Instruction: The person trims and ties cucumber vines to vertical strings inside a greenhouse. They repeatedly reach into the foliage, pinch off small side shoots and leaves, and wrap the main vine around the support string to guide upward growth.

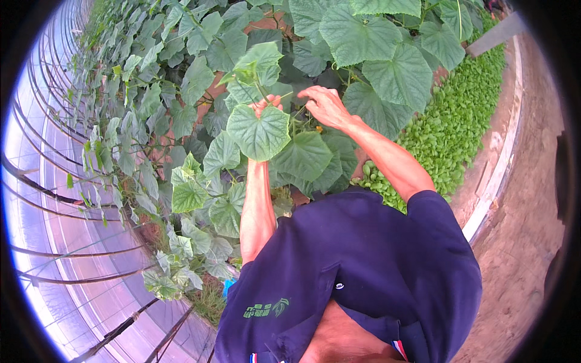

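Note:
In the middle of the head view, my left hand [268, 104] is closed around the upper stem of a cucumber vine [261, 86]. A broad cucumber leaf [258, 132] hides my wrist and part of that palm. Above the fingers rises the vine's pale young top [258, 61]. My right hand [326, 106] is just to the right, fingers bent and pointing towards the left hand. A thin tendril [286, 95] reaches into the gap between the hands; whether the right fingertips pinch anything is too small to tell. Beneath the hands is a small yellow flower [319, 129].
Dense cucumber foliage [372, 36] surrounds the hands. To the right, a bed of low leafy seedlings [447, 127] borders a pale kerb [494, 190] and dirt path [522, 254]. A grey post [497, 34] stands at upper right. Left are curved greenhouse ribs [50, 193] and plastic film [59, 231].

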